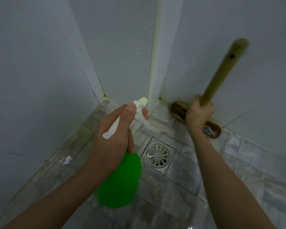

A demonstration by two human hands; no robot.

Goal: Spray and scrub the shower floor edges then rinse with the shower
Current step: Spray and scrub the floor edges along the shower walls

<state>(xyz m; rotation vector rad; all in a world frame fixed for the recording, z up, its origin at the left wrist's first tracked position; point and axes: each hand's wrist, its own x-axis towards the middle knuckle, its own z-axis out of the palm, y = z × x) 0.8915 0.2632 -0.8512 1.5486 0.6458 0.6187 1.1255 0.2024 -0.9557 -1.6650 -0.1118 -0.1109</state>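
Observation:
My left hand (113,134) grips the white trigger head of a green spray bottle (120,180), its nozzle pointing at the floor edge in the far corner. One finger curls over the trigger. My right hand (199,113) grips the long wooden handle of a scrub brush (212,128). The brown brush head lies on the grey tiled floor against the base of the right wall. The handle is blurred and sticks up to the right.
A square metal floor drain (158,155) sits between my arms. A white vertical pipe (155,63) runs down the corner. White walls close in on the left and right. A small white scrap (67,159) lies at the left floor edge. The floor tiles look wet.

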